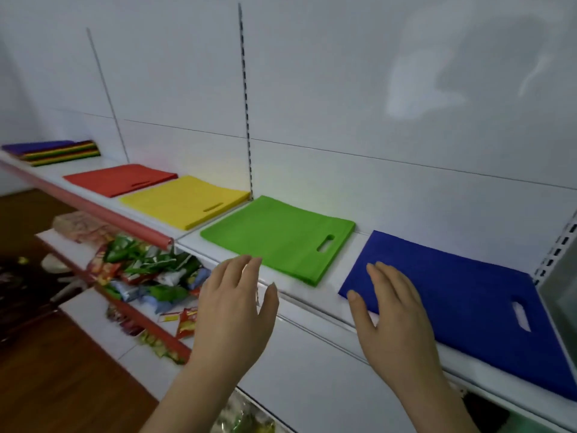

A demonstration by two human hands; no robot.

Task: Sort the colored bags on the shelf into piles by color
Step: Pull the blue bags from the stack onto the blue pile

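Scanning from the far left end of the white shelf, I see a mixed stack of bags lying flat against the back wall, a purple one on top with red, yellow and green edges showing beneath it. Next along comes a red pile, then a yellow pile just beside it, their near corners close together; the yellow one's far right corner reaches the slotted upright on the back wall. Right of that upright lies a green pile, its handle slot toward the right end and its near corner close to the shelf's front edge.

My left hand hovers at the front edge, fingers straight and slightly spread, gripping nothing; its fingertips sit over the green pile's near left edge, though I cannot tell if they touch it. My right hand is likewise flat and spread, holding nothing, its fingers lying over the near left corner of a blue pile, which fills the right end of the shelf up to the side upright.

Below the front edge on the left, a lower shelf carries a heap of snack packets.
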